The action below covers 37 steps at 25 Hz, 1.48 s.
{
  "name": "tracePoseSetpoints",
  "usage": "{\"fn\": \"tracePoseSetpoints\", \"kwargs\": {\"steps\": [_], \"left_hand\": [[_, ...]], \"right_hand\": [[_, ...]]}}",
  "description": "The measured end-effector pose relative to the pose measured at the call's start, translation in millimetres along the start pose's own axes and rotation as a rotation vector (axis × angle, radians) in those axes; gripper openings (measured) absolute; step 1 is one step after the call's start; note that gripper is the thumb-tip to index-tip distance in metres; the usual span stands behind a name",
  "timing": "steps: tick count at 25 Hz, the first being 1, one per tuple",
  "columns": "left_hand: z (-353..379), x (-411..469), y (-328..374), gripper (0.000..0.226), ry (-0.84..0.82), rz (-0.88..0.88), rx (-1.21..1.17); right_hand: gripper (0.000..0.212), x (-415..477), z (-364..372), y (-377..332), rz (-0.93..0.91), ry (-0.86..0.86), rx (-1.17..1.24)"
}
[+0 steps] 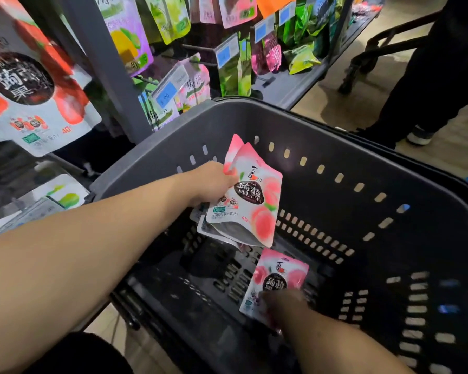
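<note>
A dark grey plastic shopping basket (335, 147) fills the middle of the head view. My left hand (211, 184) reaches over its left rim and grips a small stack of pink peach jelly pouches (254, 201), held upright above the basket floor. My right hand (284, 300) is low inside the basket and holds the lower end of another pink peach pouch (276, 276), which lies tilted near the bottom. The right hand is blurred, and its fingers are partly hidden by the pouch.
Store shelving with a grey post (103, 63) stands to the left and behind, hung with many fruit jelly pouches and price tags (168, 90). A large strawberry pouch (30, 85) hangs at the far left. A person in dark trousers (430, 85) stands at the right.
</note>
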<state>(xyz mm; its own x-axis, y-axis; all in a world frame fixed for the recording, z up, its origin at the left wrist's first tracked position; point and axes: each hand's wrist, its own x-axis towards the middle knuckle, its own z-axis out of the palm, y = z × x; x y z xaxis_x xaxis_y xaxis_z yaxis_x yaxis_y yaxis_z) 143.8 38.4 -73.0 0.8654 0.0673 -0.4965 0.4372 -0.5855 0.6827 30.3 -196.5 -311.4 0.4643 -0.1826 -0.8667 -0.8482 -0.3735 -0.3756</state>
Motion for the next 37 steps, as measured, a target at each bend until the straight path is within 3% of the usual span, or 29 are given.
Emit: {"fn": "tracePoseSetpoints", "kwargs": {"steps": [3,7,13,21,24,30,35,37], "left_hand": [[-0.7,-4.9,4.7,0.055,0.005,0.003,-0.018],[-13.1,-31.6,21.1,0.048,0.107,0.045,-0.067],[-43.2,-123.4,47.4,0.02,0.327,0.162,-0.152],[-54.5,-288.4,31.6,0.027,0.688,0.202,-0.286],[-53.7,-348.4,10.5,0.029,0.784,0.212,-0.329],[-51.7,-460.9,-29.1,0.034,0.945,0.121,-0.301],[-55.0,-521.3,-58.8,0.035,1.053,0.078,-0.308],[-60.0,-532.9,-68.5,0.037,1.079,0.057,-0.283]], "right_hand": [[0.071,-13.2,-0.6,-14.2,-0.079,0.136,-0.045],[0.058,-37.4,-24.2,-52.6,-0.241,0.139,-0.129],[0.068,-90.9,-76.0,-116.6,-0.643,0.131,-0.187],[0.042,-281.8,-103.2,-171.5,-1.04,-0.011,0.001],[0.016,-357.1,-93.1,-171.4,-1.159,-0.047,0.022],[0.032,-451.3,-46.4,-150.0,-1.283,-0.177,0.019],[0.023,-500.0,0.2,-131.7,-1.32,-0.326,-0.041],[0.036,-504.7,19.6,-136.5,-1.289,-0.365,-0.084]]}}
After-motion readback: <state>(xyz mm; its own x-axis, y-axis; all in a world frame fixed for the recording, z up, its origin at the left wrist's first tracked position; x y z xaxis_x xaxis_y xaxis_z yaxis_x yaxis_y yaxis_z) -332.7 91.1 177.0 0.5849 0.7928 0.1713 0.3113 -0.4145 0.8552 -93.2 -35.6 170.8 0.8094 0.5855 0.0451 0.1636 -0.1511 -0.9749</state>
